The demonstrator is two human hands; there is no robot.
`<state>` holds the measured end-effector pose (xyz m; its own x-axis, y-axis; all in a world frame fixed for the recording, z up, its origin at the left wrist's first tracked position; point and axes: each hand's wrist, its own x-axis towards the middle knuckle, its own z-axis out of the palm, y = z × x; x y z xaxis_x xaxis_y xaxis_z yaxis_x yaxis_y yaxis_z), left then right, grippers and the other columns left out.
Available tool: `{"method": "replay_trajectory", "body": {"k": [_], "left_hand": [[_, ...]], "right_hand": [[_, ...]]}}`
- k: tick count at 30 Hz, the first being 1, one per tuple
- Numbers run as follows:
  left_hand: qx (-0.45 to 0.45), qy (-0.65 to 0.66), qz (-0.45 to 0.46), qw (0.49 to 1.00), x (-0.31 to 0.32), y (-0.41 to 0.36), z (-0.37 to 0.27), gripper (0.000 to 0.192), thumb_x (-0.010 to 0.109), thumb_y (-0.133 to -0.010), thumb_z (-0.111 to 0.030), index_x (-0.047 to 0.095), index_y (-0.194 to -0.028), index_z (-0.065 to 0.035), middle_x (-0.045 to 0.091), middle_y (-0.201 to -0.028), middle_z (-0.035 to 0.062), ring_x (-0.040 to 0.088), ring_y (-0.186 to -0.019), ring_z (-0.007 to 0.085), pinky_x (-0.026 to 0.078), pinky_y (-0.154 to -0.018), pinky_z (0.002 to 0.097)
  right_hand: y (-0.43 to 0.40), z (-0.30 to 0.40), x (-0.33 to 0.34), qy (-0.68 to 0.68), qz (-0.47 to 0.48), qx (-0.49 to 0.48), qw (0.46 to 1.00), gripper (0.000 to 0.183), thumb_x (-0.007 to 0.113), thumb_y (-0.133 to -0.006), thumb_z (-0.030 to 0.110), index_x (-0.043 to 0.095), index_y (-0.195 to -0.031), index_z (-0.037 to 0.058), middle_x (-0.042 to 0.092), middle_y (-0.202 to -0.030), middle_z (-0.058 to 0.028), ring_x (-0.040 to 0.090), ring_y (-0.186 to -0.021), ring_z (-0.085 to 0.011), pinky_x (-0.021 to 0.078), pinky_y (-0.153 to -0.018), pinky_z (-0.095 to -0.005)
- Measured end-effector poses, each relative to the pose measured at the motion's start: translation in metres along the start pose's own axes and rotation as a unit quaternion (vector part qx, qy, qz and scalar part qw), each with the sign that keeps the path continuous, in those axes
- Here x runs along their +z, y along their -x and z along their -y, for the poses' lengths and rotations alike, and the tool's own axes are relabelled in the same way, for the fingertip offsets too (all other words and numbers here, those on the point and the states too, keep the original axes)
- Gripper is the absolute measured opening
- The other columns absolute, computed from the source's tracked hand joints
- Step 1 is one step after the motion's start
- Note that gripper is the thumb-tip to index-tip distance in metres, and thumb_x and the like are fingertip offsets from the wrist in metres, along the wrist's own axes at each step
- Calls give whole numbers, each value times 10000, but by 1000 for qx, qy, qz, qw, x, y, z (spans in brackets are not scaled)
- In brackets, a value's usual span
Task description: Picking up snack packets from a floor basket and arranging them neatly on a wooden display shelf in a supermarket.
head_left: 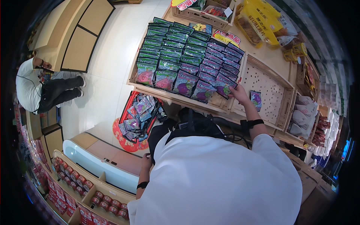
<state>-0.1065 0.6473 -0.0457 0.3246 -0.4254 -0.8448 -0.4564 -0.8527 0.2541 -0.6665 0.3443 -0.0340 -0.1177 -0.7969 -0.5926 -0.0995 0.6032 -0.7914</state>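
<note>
Several overlapping rows of snack packets [170, 52], green on the left and purple on the right, fill most of a wooden display tray [180, 97]. My right hand [239, 94] grips the edge of a purple packet [224, 85] at the tray's front right corner. One loose purple packet [255, 100] lies in the wooden crate [265, 84] to the right. My left hand [146, 161] hangs low beside my body; its fingers look curled, and whether it holds anything cannot be seen. A red-rimmed shopping basket [140, 115] on the floor holds a loose heap of packets.
Another person [36, 84] in a white top bends at a cabinet on the far left. Behind the tray stand a wooden crate [204, 17] and yellow bags [258, 24]. White bags [302, 116] lie at the right. Shelves of red jars [76, 175] are at the lower left.
</note>
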Motion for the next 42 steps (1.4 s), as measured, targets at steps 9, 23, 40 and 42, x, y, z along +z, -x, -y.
{"method": "replay_trajectory", "body": {"k": [9, 23, 40, 42], "left_hand": [[33, -17, 14, 999, -8, -16, -15, 370, 614, -870, -182, 509, -1192, -34, 642, -760, 124, 618, -621, 183, 480, -559, 309], [19, -47, 33, 998, -16, -17, -36, 393, 625, -849, -187, 502, -1188, -32, 645, -803, 120, 643, -701, 199, 500, -633, 322], [63, -80, 29, 994, -26, -4, -72, 319, 632, -846, -207, 577, -1098, -20, 651, -763, 115, 636, -640, 178, 484, -577, 307], [68, -71, 26, 995, -24, -10, -64, 316, 633, -842, -194, 576, -1099, -19, 647, -748, 108, 633, -628, 176, 484, -567, 306]], "right_hand": [[-24, -5, 21, 169, -387, -282, 861, 303, 590, -881, 108, 484, -1157, 44, 572, -1057, -117, 588, -896, -208, 529, -703, -312], [-35, -7, 52, 383, 119, -62, 914, 278, 637, -797, 193, 606, -1020, 31, 660, -898, -132, 642, -852, -278, 508, -757, -368], [-40, -17, 34, 362, 150, -65, 918, 517, 555, -758, 29, 456, -1262, -38, 556, -1208, -198, 541, -1127, -299, 434, -946, -344], [-45, -15, 30, 336, 155, -47, 928, 526, 537, -755, 19, 453, -1271, -36, 551, -1217, -202, 537, -1133, -302, 433, -942, -346]]}}
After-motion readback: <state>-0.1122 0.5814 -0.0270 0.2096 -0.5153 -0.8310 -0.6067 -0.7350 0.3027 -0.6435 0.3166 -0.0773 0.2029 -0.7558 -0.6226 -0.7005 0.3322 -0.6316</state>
